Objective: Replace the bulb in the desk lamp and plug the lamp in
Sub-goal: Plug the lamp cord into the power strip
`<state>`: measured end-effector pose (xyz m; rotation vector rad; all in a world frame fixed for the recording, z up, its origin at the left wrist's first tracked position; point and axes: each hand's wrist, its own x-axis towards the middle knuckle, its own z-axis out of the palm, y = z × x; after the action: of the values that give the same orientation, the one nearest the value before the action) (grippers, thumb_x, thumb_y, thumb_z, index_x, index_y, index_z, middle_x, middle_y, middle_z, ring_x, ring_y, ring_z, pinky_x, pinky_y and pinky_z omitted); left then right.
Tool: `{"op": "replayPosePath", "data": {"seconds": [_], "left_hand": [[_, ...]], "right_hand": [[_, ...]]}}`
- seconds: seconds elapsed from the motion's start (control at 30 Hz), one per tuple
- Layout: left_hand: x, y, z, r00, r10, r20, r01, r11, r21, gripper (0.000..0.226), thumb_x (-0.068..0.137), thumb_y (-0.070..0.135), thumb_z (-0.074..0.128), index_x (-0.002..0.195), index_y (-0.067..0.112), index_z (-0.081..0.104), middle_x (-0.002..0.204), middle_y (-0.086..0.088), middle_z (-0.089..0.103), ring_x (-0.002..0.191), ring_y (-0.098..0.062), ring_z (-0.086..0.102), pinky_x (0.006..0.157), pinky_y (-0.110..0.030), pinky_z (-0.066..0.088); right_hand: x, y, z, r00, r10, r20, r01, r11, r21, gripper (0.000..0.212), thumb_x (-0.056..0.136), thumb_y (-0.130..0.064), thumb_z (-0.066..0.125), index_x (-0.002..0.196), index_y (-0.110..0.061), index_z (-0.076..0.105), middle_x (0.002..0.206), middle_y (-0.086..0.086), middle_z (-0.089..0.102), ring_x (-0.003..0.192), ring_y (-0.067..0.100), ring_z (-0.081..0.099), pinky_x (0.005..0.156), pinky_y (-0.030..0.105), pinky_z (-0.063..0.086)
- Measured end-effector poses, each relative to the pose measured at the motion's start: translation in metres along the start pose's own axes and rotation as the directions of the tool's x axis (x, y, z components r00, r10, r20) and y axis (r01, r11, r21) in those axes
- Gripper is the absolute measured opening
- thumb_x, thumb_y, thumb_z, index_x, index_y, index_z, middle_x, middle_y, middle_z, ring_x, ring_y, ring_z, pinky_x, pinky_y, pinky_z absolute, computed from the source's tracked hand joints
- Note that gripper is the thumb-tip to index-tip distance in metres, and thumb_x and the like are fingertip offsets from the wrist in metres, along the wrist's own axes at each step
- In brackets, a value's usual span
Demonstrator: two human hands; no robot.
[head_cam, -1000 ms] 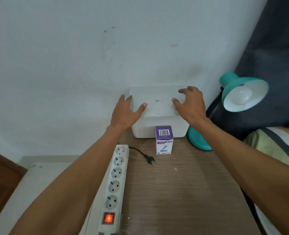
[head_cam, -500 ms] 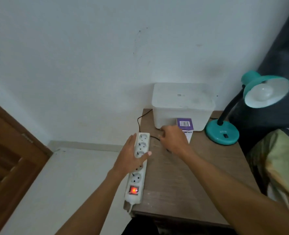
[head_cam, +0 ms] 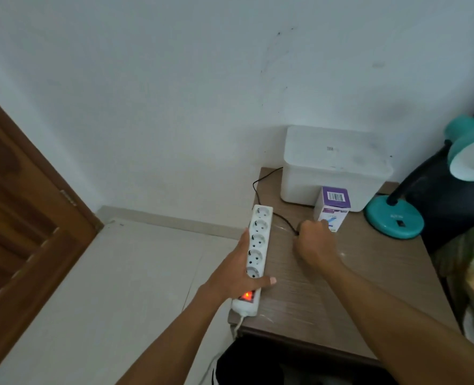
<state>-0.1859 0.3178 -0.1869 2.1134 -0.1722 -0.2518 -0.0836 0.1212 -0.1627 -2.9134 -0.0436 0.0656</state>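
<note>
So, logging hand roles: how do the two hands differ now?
The left hand grips the power strip, thumb across its top; the right hand is curled round the black cord at its end. The left sits at the table edge; the right is further in, near the purple box. Both are low over the table.

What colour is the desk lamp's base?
Teal; the desk lamp's base shows best in the head view.

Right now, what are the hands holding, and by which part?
Left hand grips the power strip near its switch end, thumb across the top. Right hand holds the black cord at its free end; plug hidden.
</note>
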Motion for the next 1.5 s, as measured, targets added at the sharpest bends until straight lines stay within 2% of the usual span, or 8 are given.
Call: {"op": "replayPosePath", "data": {"seconds": [0.17, 0.27, 0.37, 0.57, 0.8, 1.03, 1.23, 1.5], "left_hand": [[-0.001, -0.003, 0.001, 1.0, -0.011, 0.006, 0.011, 1.0, -0.001, 0.135, 0.069, 0.071, 0.08, 0.159, 0.039, -0.015, 0.161, 0.011, 0.035, 0.14, -0.009, 0.046, 0.115, -0.039, 0.043], [-0.001, -0.002, 0.001, 1.0, -0.002, 0.004, 0.002, 1.0, 0.011, 0.135, 0.071, 0.067, 0.081, 0.159, 0.037, -0.016, 0.16, 0.008, 0.037, 0.138, -0.011, 0.048, 0.113, -0.041, 0.045], [0.0, -0.002, 0.002, 1.0, 0.017, -0.004, -0.017, 0.999, 0.03, 0.132, 0.072, 0.067, 0.081, 0.159, 0.038, -0.014, 0.161, 0.007, 0.037, 0.139, -0.011, 0.047, 0.113, -0.039, 0.045], [0.002, -0.007, 0.004, 1.0, 0.0, -0.015, 0.0, 0.999, 0.032, 0.132, 0.072, 0.065, 0.082, 0.16, 0.036, -0.012, 0.159, 0.005, 0.039, 0.137, -0.012, 0.049, 0.111, -0.038, 0.048], [0.006, -0.01, 0.005, 1.0, 0.016, -0.022, -0.015, 1.0, 0.01, 0.128, 0.072, 0.059, 0.085, 0.16, 0.034, -0.004, 0.153, 0.006, 0.045, 0.132, -0.009, 0.053, 0.108, -0.035, 0.05], [0.008, -0.013, 0.006, 0.999, 0.026, -0.024, -0.027, 1.0, -0.011, 0.128, 0.07, 0.061, 0.087, 0.16, 0.037, -0.002, 0.153, 0.011, 0.045, 0.133, -0.003, 0.051, 0.109, -0.029, 0.047], [0.01, -0.015, 0.006, 0.999, 0.036, -0.033, -0.037, 0.999, -0.023, 0.126, 0.068, 0.061, 0.088, 0.159, 0.037, 0.004, 0.148, 0.013, 0.049, 0.13, -0.002, 0.053, 0.108, -0.036, 0.05], [0.01, -0.017, 0.007, 0.999, 0.02, -0.045, -0.02, 1.0, 0.002, 0.129, 0.067, 0.064, 0.087, 0.16, 0.037, 0.003, 0.153, 0.012, 0.045, 0.134, -0.002, 0.051, 0.11, -0.037, 0.048]], "right_hand": [[0.0, -0.015, -0.012, 0.999, 0.037, 0.005, -0.036, 0.923, 0.383, 0.014, 0.082, -0.018, 0.07, 0.094, -0.016, 0.077, 0.083, 0.004, 0.073, 0.076, 0.017, 0.067, 0.071, 0.033, 0.056], [-0.003, -0.033, -0.023, 0.999, 0.043, -0.024, -0.019, 0.784, 0.62, 0.012, 0.08, -0.017, 0.076, 0.092, -0.016, 0.076, 0.077, -0.004, 0.072, 0.073, 0.007, 0.067, 0.067, 0.022, 0.051], [-0.006, -0.051, -0.028, 0.998, 0.032, -0.046, 0.009, 0.708, 0.707, 0.008, 0.08, -0.019, 0.078, 0.086, -0.023, 0.073, 0.073, -0.01, 0.071, 0.073, 0.002, 0.067, 0.066, 0.02, 0.051], [-0.012, -0.062, -0.016, 0.998, 0.041, -0.048, 0.007, 0.688, 0.726, 0.011, 0.078, -0.014, 0.08, 0.086, -0.019, 0.073, 0.075, -0.005, 0.069, 0.07, 0.006, 0.064, 0.056, 0.009, 0.042], [-0.012, -0.062, -0.001, 0.996, 0.002, -0.09, 0.063, 0.69, 0.721, 0.011, 0.078, -0.014, 0.081, 0.083, -0.019, 0.073, 0.072, -0.009, 0.07, 0.07, 0.004, 0.066, 0.067, 0.024, 0.056], [-0.007, -0.069, -0.002, 0.992, -0.08, -0.099, 0.126, 0.741, 0.66, 0.011, 0.081, -0.006, 0.075, 0.089, -0.014, 0.074, 0.072, -0.012, 0.067, 0.068, -0.002, 0.063, 0.061, 0.012, 0.047], [-0.009, -0.064, 0.004, 0.988, -0.081, -0.135, 0.147, 0.781, 0.607, 0.009, 0.08, -0.009, 0.076, 0.087, -0.014, 0.074, 0.073, -0.01, 0.065, 0.068, 0.0, 0.062, 0.057, 0.01, 0.044], [-0.002, -0.062, 0.009, 0.985, -0.1, -0.143, 0.162, 0.828, 0.537, 0.005, 0.081, -0.015, 0.077, 0.083, -0.015, 0.073, 0.073, -0.006, 0.068, 0.068, 0.008, 0.064, 0.061, 0.029, 0.052]]}}
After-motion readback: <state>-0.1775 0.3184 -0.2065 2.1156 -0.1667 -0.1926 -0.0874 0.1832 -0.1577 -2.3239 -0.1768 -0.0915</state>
